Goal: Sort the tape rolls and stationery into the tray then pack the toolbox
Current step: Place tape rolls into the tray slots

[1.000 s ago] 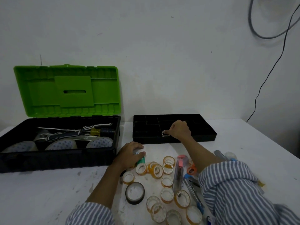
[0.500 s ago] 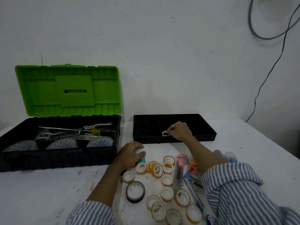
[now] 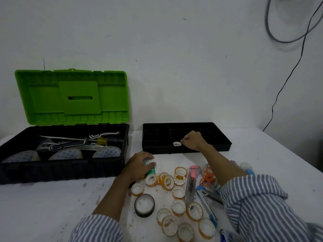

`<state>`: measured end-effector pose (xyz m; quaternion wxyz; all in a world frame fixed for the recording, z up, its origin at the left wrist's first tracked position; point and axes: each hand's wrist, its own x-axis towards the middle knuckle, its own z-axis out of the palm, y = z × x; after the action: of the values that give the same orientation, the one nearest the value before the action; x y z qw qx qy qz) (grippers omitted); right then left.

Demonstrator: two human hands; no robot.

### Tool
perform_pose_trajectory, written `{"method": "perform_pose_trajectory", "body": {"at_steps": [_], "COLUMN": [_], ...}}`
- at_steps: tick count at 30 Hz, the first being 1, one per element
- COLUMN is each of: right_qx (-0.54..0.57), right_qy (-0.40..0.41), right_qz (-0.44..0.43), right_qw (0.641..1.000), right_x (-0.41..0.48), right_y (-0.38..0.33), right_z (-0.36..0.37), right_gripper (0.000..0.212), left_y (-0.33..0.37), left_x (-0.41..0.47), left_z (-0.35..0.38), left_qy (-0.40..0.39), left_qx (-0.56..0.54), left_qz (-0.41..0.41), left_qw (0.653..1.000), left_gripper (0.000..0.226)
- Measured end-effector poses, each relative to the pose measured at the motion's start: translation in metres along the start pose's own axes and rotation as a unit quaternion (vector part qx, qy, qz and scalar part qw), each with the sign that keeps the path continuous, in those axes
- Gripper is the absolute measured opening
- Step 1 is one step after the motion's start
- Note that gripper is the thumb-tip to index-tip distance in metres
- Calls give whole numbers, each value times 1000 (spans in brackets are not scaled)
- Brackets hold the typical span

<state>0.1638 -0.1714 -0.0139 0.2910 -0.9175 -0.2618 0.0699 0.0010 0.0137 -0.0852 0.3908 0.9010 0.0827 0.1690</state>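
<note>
Currently the right hand (image 3: 192,142) reaches over the near edge of the black compartment tray (image 3: 219,137), its fingers curled and their tips right against a small white tape roll (image 3: 176,144). The roll sits in a front compartment of the tray. Whether the fingers pinch it or only touch it, I cannot tell.

The left hand (image 3: 139,165) rests on the bench (image 3: 52,206) just in front of the tray, fingers wrapped round a small green-and-white tube (image 3: 151,170).

Between the two forearms, a scatter of small yellowish tape rolls (image 3: 178,206) lies on the bench, some flat and some tipped on edge. A larger black tape roll (image 3: 144,205) lies flat at their left side. To the right of them are a clear utility knife (image 3: 191,182) with a pink slider, orange-handled scissors (image 3: 208,177) and a few pens (image 3: 208,206), partly covered by the striped right sleeve (image 3: 262,206).

At the left stands the toolbox (image 3: 66,169) with its green lid (image 3: 73,96) propped open against the wall. Inside lie a screwdriver (image 3: 101,140) with a yellow collar and three pale dotted rolls (image 3: 66,154).
</note>
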Motion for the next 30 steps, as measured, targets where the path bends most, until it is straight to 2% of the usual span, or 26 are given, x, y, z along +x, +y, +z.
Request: {"method": "perform_pose_trajectory", "body": {"at_steps": [5,7,11,13,15,18,21,24,27,30], "right_qx": [50,65,9,-29,-56,-76,-7,102,118,91], "right_qy": [45,-23,-248,-296,-301,-262,-188,-33,138,188], "right_qz": [-74,-89,-81,-87,-101,-129,-125,-80,9,109], "right_qw": [995,994,965,951,947,953,974,991,983,972], "right_x": [-15,-23,-36,-39,-42,-40,-39,-34,-24,-18], "right_y": [-4,-6,-5,-3,-1,6,10,12,18,20], "right_z": [-6,-10,-18,-16,-12,-5,-10,-18,-17,-10], "right_gripper": [13,11,16,20,21,20,14,12,11,10], "left_y": [1,2,4,5,5,5,3,1,-1,7], "left_x": [-1,-2,-3,-3,-3,-4,-5,-4,-4,-8], "left_z": [-1,-1,-1,-1,-1,-1,-1,0,0,-3], "left_qy": [-1,0,-3,-4,-4,-3,-7,-7,-13,-12], "left_qx": [-3,-1,7,9,11,18,18,26,48,75], "left_qz": [-4,-7,-2,-2,-4,0,-2,4,15,27], "left_qw": [1000,1000,1000,1000,1000,1000,1000,1000,999,997], "left_gripper": [20,22,24,25,26,27,27,26,26,32]}}
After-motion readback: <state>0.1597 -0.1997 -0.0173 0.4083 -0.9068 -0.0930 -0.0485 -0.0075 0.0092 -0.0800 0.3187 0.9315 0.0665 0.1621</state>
